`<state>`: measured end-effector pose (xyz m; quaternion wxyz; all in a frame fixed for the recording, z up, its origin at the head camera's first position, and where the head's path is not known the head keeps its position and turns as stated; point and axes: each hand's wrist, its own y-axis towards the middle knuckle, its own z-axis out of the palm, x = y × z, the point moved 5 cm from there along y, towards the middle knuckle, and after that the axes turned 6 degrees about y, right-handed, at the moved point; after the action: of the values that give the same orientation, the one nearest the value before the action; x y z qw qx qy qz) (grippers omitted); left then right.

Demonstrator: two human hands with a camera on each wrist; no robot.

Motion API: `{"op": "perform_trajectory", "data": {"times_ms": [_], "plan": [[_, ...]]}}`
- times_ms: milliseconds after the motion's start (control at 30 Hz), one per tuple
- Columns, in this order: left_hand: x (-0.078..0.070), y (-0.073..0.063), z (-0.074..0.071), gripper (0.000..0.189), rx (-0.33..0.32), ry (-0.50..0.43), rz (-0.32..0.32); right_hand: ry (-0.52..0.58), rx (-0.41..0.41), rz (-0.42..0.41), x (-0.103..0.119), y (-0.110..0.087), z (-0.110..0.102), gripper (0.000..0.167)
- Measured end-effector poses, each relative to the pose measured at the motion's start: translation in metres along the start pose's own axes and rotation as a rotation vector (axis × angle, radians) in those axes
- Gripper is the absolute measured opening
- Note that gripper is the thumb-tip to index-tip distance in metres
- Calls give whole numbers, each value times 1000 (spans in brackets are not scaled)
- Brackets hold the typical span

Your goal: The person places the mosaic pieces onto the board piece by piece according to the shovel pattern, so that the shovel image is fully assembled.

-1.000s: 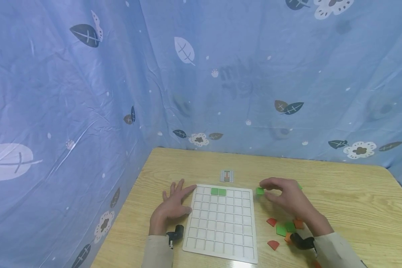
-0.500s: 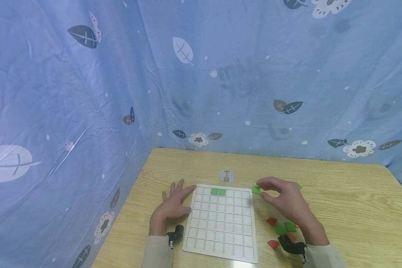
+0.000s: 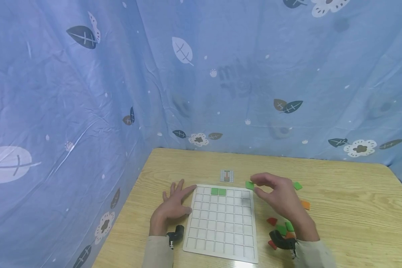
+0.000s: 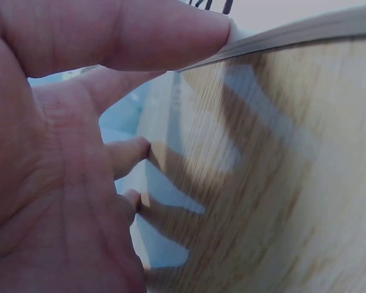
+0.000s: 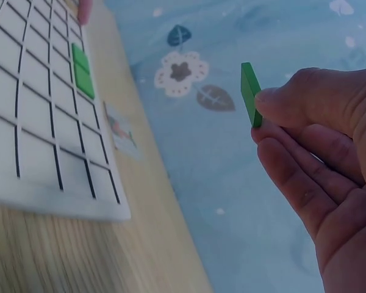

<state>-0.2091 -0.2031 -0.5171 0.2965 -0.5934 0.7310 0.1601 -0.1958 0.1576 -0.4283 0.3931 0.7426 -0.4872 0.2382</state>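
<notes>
A white grid board [image 3: 219, 223] lies on the wooden table, with two green square tiles [image 3: 218, 191] side by side in its far row. My left hand [image 3: 171, 207] rests at the board's left edge, fingers spread; in the left wrist view the thumb [image 4: 171, 36] touches the board's rim. Between thumb and fingertips my right hand [image 3: 281, 195] pinches another green square tile [image 5: 250, 94], held above the board's far right corner. The right wrist view shows this tile tilted up on edge, apart from the board.
Right of the board lie loose pieces: red quarter-circles [image 3: 272, 221], green tiles [image 3: 281, 230] and an orange piece [image 3: 305, 204]. A lone green piece [image 3: 298, 185] sits farther back. Beyond the board is a small picture card [image 3: 227, 176]. A blue patterned curtain [image 3: 247, 74] borders the table.
My right hand has moved left with the green tile, from beside the board to over its far right corner. The left hand has stayed in place.
</notes>
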Motion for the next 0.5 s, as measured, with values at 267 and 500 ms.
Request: {"op": "perform_trajectory", "data": {"times_ms": [267,500], "plan": [[-10,-4,-5,92,15,11,-29,53,1,3,6,9,12,31],[-8,-3,-4,93,25,32,-43,73,9,-11,9,18,22,31]]}}
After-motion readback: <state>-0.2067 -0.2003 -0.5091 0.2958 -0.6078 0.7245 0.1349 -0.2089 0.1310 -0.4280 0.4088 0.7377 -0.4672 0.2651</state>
